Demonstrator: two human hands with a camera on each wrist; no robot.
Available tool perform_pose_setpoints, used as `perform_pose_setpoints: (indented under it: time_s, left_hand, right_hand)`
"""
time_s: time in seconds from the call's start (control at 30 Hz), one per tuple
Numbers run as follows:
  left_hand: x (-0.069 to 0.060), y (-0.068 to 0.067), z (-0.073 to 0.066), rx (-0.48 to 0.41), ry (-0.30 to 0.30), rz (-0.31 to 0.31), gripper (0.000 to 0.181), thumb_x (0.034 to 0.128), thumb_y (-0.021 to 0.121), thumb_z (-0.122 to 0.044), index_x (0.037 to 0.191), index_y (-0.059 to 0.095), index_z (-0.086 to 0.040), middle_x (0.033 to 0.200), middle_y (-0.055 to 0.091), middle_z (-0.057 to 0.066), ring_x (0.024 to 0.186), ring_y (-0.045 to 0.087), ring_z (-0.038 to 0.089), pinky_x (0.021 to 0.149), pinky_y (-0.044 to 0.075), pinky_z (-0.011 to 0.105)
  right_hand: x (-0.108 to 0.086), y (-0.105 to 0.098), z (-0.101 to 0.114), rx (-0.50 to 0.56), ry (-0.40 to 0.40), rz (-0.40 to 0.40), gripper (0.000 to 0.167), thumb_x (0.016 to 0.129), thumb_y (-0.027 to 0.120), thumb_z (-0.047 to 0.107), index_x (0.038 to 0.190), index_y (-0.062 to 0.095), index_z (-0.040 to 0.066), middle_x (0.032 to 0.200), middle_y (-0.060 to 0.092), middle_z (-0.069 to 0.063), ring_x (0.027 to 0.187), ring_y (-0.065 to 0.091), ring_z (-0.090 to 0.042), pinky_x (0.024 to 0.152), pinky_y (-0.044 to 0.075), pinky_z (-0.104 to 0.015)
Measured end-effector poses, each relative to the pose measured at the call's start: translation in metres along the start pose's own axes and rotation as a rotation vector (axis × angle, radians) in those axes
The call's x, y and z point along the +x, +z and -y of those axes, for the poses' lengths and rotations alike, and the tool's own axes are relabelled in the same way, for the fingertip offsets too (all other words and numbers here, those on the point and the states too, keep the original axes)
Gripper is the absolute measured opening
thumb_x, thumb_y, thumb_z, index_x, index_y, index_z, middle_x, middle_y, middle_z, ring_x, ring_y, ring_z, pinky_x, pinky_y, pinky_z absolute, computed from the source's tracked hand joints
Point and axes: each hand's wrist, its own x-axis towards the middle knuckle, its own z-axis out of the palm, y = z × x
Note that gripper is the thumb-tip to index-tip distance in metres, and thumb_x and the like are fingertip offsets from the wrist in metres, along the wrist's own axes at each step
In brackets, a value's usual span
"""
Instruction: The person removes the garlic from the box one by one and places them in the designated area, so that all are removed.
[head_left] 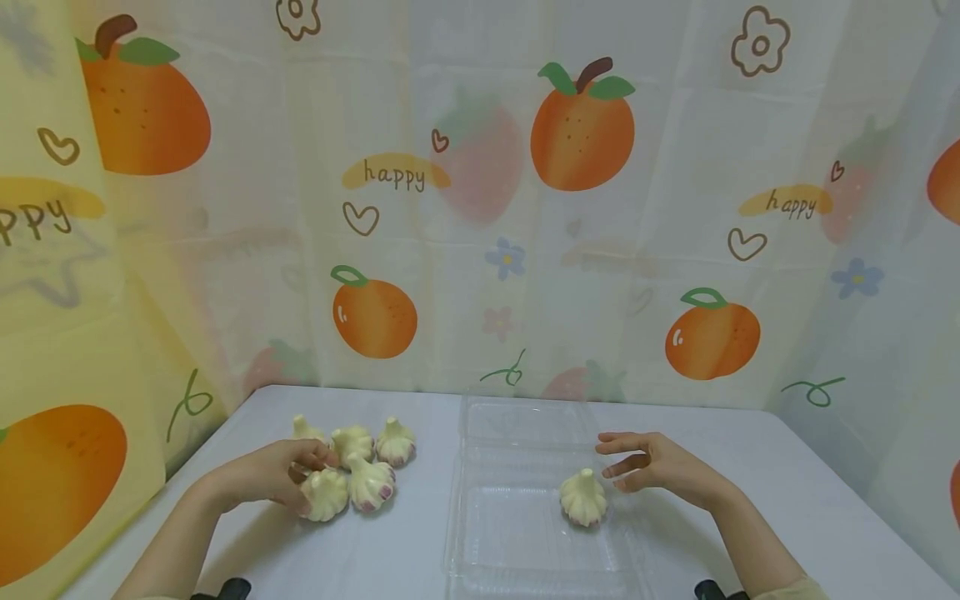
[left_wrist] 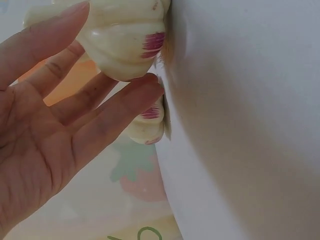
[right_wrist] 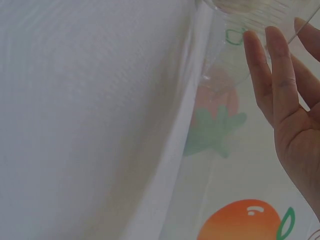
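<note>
In the head view my left hand (head_left: 273, 473) is at the left cluster of garlic bulbs, thumb and fingers around the near-left garlic bulb (head_left: 327, 495). The left wrist view shows the thumb across this pale bulb (left_wrist: 122, 37), which has a purple-streaked base, with some fingers partly hidden behind it. My right hand (head_left: 663, 468) hovers with fingers apart, holding nothing, just right of a single garlic bulb (head_left: 583, 498). That bulb stands stem up in the right side of a clear plastic container (head_left: 517, 575). Extended right-hand fingers (right_wrist: 282, 75) show in the right wrist view.
Several more garlic bulbs (head_left: 372, 483) stand close together beside the left hand. The clear lid (head_left: 525, 421) lies open behind the container. All of it is on a white table (head_left: 405, 550), with a fruit-printed curtain (head_left: 480, 317) along its back and sides.
</note>
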Motion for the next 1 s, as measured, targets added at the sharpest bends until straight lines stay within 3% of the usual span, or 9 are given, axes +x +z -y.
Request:
perform_pose_setpoints:
  time_s: [0.23,0.47,0.7,1.0]
  left_hand:
    - [-0.005,-0.007,0.000,0.038,0.049,0.024,0.066,0.0718,0.076,-0.009,0.134,0.054,-0.004,0.136,0.052,0.033,0.120,0.054,0.054,0.093,0.051,0.057]
    - [-0.011,-0.013,-0.006,0.036,0.062,0.034,0.076,0.0735,0.080,-0.014,0.141,0.048,-0.004,0.147,0.044,0.032,0.128,0.043,0.062,0.097,0.048,0.062]
    - [-0.016,-0.013,-0.022,0.061,0.069,-0.039,0.076,0.0740,0.079,-0.017,0.142,0.048,-0.007,0.150,0.039,0.031,0.129,0.043,0.060,0.095,0.050,0.060]
    - [-0.013,-0.007,-0.046,0.124,0.151,-0.135,0.070,0.0765,0.079,-0.021,0.140,0.050,-0.012,0.150,0.046,0.021,0.132,0.041,0.060,0.101,0.043,0.067]
  right_hand:
    - [0.000,-0.001,0.000,-0.001,0.004,0.000,0.059,0.088,0.066,0.013,0.140,0.047,-0.010,0.158,0.023,-0.033,0.119,0.064,-0.032,0.090,0.053,-0.023]
    - [0.000,-0.001,0.000,-0.002,-0.001,0.002,0.060,0.088,0.066,0.013,0.140,0.047,-0.010,0.158,0.023,-0.033,0.119,0.065,-0.030,0.090,0.053,-0.023]
    - [0.000,-0.001,0.000,-0.015,-0.001,-0.001,0.060,0.088,0.066,0.013,0.140,0.047,-0.009,0.158,0.024,-0.033,0.119,0.065,-0.031,0.092,0.052,-0.024]
    - [0.000,-0.001,0.000,-0.013,0.000,0.003,0.060,0.088,0.066,0.014,0.140,0.047,-0.009,0.158,0.024,-0.033,0.121,0.064,-0.033,0.096,0.053,-0.031]
